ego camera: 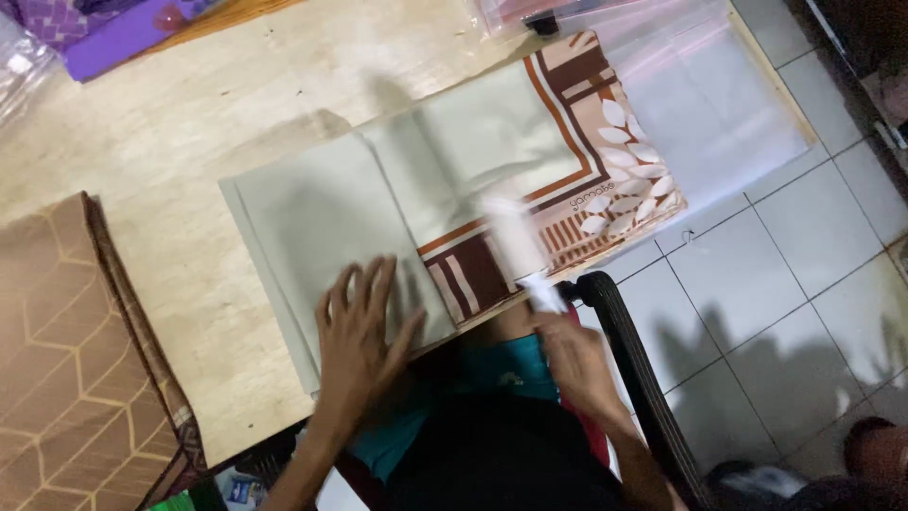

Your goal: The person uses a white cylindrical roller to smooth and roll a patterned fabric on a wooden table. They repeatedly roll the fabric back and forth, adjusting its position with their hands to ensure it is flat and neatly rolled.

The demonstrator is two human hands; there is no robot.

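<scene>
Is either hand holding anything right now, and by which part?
The right hand grips a blurred white strip by its lower end. The left hand holds nothing; it lies flat on the folded cloth.

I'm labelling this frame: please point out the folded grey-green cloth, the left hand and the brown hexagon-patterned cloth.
Folded grey-green cloth (312, 213): head view, plain upper panel.
Left hand (357, 333): head view, back of hand.
Brown hexagon-patterned cloth (66, 378): head view, middle of pattern.

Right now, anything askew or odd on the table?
The folded grey-green cloth lies skewed, its patterned brown corner overhanging the table edge. Left hand presses it flat; right hand holds a blurred white strip. No damage visible.
</scene>
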